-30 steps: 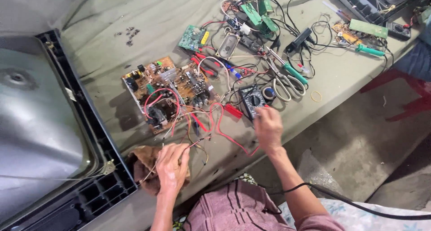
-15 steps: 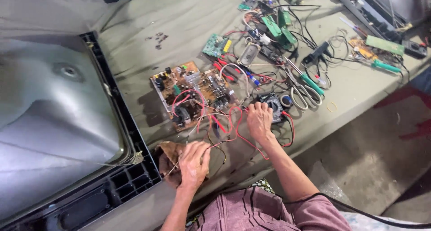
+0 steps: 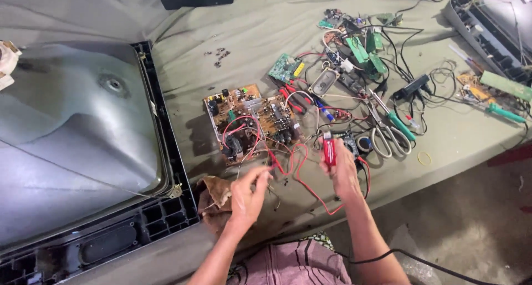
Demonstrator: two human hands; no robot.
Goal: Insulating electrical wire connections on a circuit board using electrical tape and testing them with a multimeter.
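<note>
The right hand (image 3: 342, 177) grips a red probe (image 3: 329, 151) upright between thumb and fingers, tip end raised, so that its red lead (image 3: 303, 177) trails clear in a loop toward the left hand (image 3: 246, 193). That hand pinches thin wires (image 3: 275, 166) between thumb and fingertips, seemingly the other lead or loose board wiring; which it is I cannot tell. Both hands are closed on what they hold, neither is slack.

Just ahead of the left hand lies the circuit board (image 3: 252, 121), component side up and flat on the cloth (image 3: 221, 19), which keeps its parts and red wiring within reach of the probe. Behind the right hand sits a dark meter (image 3: 349, 142), partly hidden by the probe, close enough for its leads to span to the board. Farther right of the right hand lie scissors (image 3: 382, 138) and a green-handled screwdriver (image 3: 400, 125), laid aside.

Left of the left hand, a television shell (image 3: 166, 207) lies face down like an open tray; it holds the grey picture tube (image 3: 72, 135), and a speaker (image 3: 108, 243) sits in its lower frame. Under the left wrist lies a brown rag (image 3: 217, 192).
</note>
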